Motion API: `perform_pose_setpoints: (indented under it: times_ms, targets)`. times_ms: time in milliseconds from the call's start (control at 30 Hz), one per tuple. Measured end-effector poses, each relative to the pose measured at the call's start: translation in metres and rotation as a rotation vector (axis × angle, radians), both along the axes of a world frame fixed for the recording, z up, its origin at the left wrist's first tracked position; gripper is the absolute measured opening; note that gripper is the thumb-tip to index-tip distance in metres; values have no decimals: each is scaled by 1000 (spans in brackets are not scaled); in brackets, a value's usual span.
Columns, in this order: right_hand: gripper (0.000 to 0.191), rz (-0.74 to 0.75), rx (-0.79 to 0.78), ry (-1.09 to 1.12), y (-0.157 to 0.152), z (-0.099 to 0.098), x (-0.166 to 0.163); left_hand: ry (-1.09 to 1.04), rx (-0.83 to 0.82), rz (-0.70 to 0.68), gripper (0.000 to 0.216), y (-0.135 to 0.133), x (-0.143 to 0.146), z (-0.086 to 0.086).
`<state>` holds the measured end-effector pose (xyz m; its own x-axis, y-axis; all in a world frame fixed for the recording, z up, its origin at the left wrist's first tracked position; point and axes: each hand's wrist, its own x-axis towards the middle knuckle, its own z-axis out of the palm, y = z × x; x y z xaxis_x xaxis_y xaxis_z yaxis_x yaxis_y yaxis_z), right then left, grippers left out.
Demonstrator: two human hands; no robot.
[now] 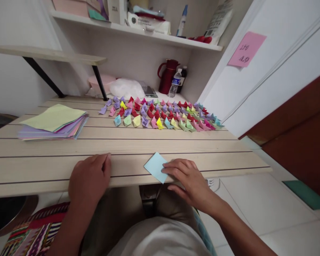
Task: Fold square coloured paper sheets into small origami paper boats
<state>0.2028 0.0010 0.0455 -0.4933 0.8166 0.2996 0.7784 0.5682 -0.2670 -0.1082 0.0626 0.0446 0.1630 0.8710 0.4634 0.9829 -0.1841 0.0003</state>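
Observation:
A folded light blue paper [155, 165] lies near the front edge of the slatted wooden table [122, 145]. My right hand [186, 181] rests on its right part, fingers stretched flat and pressing it down. My left hand [89, 179] lies on the table edge to the left, apart from the paper, fingers together and curled slightly with nothing in them. Further back stand rows of several small folded paper boats [162, 115] in many colours. A stack of coloured paper sheets [54, 122] sits at the left.
Behind the boats are a dark red jug [167, 75], a water bottle [175, 83], a white bag [126, 89] and a pink container [101, 82]. A shelf [136, 32] above holds assorted items. A pink note [246, 48] sticks to the white door on the right.

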Motion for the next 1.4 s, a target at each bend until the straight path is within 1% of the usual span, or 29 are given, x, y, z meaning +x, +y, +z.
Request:
perform_pose_setpoints:
  times_ms: [133, 267, 333, 367, 400, 433, 467, 500, 533, 567, 600, 700, 767, 800, 867, 933, 967, 1000, 1033, 1067, 1100, 1133, 1200, 1233, 1333, 1400]
  targets:
    - [45, 11, -18, -48, 0, 3, 1, -7, 12, -8, 44, 1, -1, -1]
    - [50, 26, -15, -96, 1, 4, 2, -34, 26, -45, 43, 1, -4, -3]
    - [52, 32, -13, -107, 1, 4, 3, -86, 79, -91, 37, -5, 0, -1]
    - [53, 34, -13, -109, 2, 4, 3, -119, 122, -127, 33, -10, 5, 2]
    - [54, 37, -16, -110, 2, 4, 3, -178, 218, -207, 29, -17, 12, 4]
    - [54, 39, -21, -109, 2, 4, 4, -195, 303, -282, 32, -23, 21, 7]
    - [54, 41, -26, -106, 2, 5, 4, -171, 366, -391, 41, -29, 30, 10]
    - [54, 44, -34, -100, 1, 5, 4, -140, 385, -502, 50, -34, 40, 11]
    - [53, 46, -46, -92, 1, 5, 4, -115, 372, -584, 56, -36, 49, 11]
    - [52, 52, -61, -82, 0, 6, 4, -80, 311, -632, 59, -37, 58, 10]
    - [50, 59, -76, -69, 0, 6, 5, -32, 223, -646, 62, -35, 64, 7]
    - [45, 79, -119, -19, 1, 11, 7, 37, 13, -631, 61, -22, 74, -8]
    - [44, 109, -152, 48, 4, 14, 10, 110, -110, -575, 63, -15, 74, -15]
    - [46, 128, -182, 107, 5, 16, 12, 141, -148, -557, 64, -13, 73, -17]
    - [53, 125, -255, 335, 5, 16, 18, 185, -176, -542, 65, -13, 73, -16]
    - [53, 36, -293, 637, -2, 11, 28, 213, -172, -538, 63, -14, 73, -13]
    - [54, -5, -283, 718, -9, 8, 33, 223, -164, -537, 62, -14, 73, -12]
    - [65, -20, -278, 737, -18, 3, 39, 232, -153, -536, 61, -15, 73, -11]
    - [80, -11, -302, 727, -28, -1, 44, 242, -141, -537, 60, -15, 73, -10]
    - [88, 3, -337, 704, -38, -6, 49, 252, -129, -541, 61, -15, 73, -10]
    - [90, 11, -374, 670, -46, -12, 53, 261, -115, -545, 62, -15, 73, -9]
    - [87, 15, -415, 620, -51, -18, 55, 269, -104, -548, 64, -15, 73, -9]
    - [66, -34, -466, 503, -51, -36, 52, 278, -94, -545, 68, -15, 73, -9]
    - [58, -102, -461, 449, -46, -48, 47, 279, -93, -540, 69, -15, 73, -9]
    - [57, -284, -417, 256, -26, -96, 19, 279, -93, -524, 71, -16, 74, -9]
    - [78, -339, -397, 117, -22, -129, -2, 276, -109, -516, 71, -16, 75, -8]
